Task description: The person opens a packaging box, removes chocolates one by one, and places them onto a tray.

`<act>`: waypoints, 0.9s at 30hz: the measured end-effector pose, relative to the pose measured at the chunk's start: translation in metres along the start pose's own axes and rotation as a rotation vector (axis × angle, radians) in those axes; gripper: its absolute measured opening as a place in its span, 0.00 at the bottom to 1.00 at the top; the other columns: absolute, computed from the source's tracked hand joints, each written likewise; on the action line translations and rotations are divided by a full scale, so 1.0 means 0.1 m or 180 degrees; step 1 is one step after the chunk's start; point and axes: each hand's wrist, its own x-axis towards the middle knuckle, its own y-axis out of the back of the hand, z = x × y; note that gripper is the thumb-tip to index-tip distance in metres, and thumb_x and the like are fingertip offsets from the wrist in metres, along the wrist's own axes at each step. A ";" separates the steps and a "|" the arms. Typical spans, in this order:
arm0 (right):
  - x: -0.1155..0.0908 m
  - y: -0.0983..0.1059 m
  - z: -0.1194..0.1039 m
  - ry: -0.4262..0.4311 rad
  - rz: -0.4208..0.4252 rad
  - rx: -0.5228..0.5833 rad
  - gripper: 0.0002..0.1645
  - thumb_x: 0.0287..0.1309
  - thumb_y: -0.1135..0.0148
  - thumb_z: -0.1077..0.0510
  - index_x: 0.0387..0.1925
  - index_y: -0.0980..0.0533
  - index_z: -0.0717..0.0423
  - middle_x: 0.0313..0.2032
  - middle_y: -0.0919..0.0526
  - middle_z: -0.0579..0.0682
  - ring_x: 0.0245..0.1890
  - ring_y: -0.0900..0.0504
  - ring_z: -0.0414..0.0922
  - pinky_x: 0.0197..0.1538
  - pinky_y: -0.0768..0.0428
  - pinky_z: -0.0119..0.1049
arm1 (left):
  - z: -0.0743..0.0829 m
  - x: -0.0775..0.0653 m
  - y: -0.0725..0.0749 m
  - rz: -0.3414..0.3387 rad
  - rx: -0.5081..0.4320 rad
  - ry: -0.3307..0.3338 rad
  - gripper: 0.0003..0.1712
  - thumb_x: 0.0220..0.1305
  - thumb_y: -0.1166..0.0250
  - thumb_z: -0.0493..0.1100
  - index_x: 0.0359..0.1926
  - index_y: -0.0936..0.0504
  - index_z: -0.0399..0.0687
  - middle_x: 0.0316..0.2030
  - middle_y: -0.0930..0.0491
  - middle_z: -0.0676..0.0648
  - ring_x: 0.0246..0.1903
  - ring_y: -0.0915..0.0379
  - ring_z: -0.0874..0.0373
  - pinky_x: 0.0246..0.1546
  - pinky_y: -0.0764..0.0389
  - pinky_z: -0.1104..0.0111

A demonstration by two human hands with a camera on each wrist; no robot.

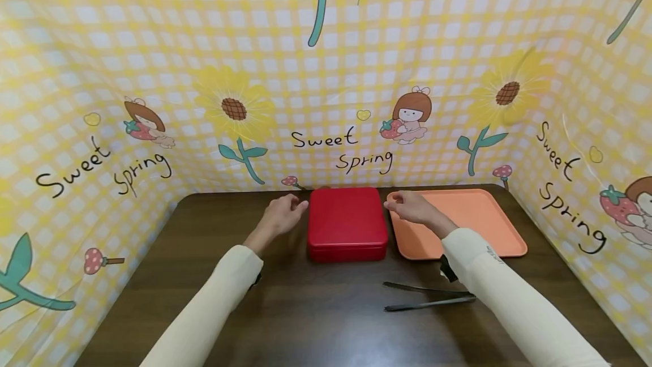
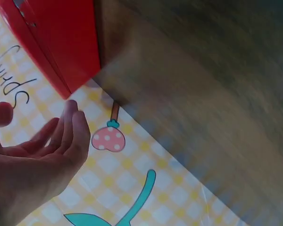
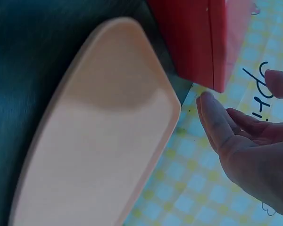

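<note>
A red lidded box (image 1: 347,218) with rounded corners lies closed on the dark wooden table. My left hand (image 1: 284,214) is at the box's left side, thumb and fingers apart and loosely bent, holding nothing. On the other side my right hand (image 1: 411,207) hovers over the left edge of the orange tray (image 1: 471,217), its fingertips close to the box's right side. In the left wrist view the left fingertips (image 2: 71,104) come right up near a corner of the box. The right wrist view has the right fingertips (image 3: 206,98) just below another corner.
Black tongs (image 1: 428,299) lie spread on the table in front of the tray, partly beneath the right forearm. A yellow checked cloth (image 1: 326,84) with printed flowers and lettering hangs along the back and both sides of the table (image 1: 316,321).
</note>
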 end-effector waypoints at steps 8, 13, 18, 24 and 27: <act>-0.06 -0.09 0.01 -0.0379 -0.0465 0.1284 0.26 0.64 0.49 0.52 0.56 0.37 0.66 0.52 0.33 0.64 0.48 0.28 0.57 0.53 0.27 0.50 | 0.02 -0.18 -0.08 -0.0245 -0.0570 0.0404 0.28 0.65 0.47 0.55 0.53 0.30 0.37 0.34 0.21 0.42 0.28 0.24 0.51 0.30 0.22 0.63; -0.07 -0.17 0.03 -0.0526 -0.0535 0.1682 0.20 0.63 0.49 0.56 0.49 0.33 0.68 0.45 0.31 0.64 0.41 0.24 0.53 0.52 0.27 0.50 | 0.05 -0.25 -0.14 -0.0396 -0.1148 0.0651 0.22 0.64 0.43 0.51 0.48 0.29 0.37 0.32 0.21 0.39 0.27 0.22 0.49 0.23 0.19 0.63; -0.08 -0.23 0.05 -0.0643 -0.0527 0.1879 0.14 0.62 0.49 0.58 0.43 0.31 0.67 0.34 0.29 0.57 0.34 0.23 0.48 0.48 0.23 0.47 | 0.06 -0.28 -0.20 -0.0488 -0.1471 0.0742 0.16 0.63 0.42 0.47 0.43 0.28 0.37 0.30 0.22 0.37 0.24 0.22 0.51 0.21 0.19 0.63; -0.09 -0.29 0.09 -0.0744 -0.0661 0.2046 0.07 0.62 0.49 0.61 0.32 0.30 0.63 0.25 0.31 0.51 0.28 0.24 0.45 0.46 0.21 0.45 | 0.05 -0.30 -0.23 -0.0579 -0.1700 0.0852 0.13 0.63 0.42 0.43 0.41 0.27 0.36 0.29 0.23 0.38 0.22 0.22 0.52 0.22 0.18 0.62; -0.09 -0.30 0.09 -0.0758 -0.0675 0.2068 0.07 0.61 0.50 0.62 0.30 0.31 0.62 0.22 0.33 0.49 0.26 0.25 0.44 0.46 0.21 0.44 | 0.04 -0.30 -0.24 -0.0590 -0.1789 0.0882 0.13 0.63 0.42 0.42 0.42 0.27 0.35 0.28 0.23 0.40 0.22 0.23 0.53 0.22 0.18 0.62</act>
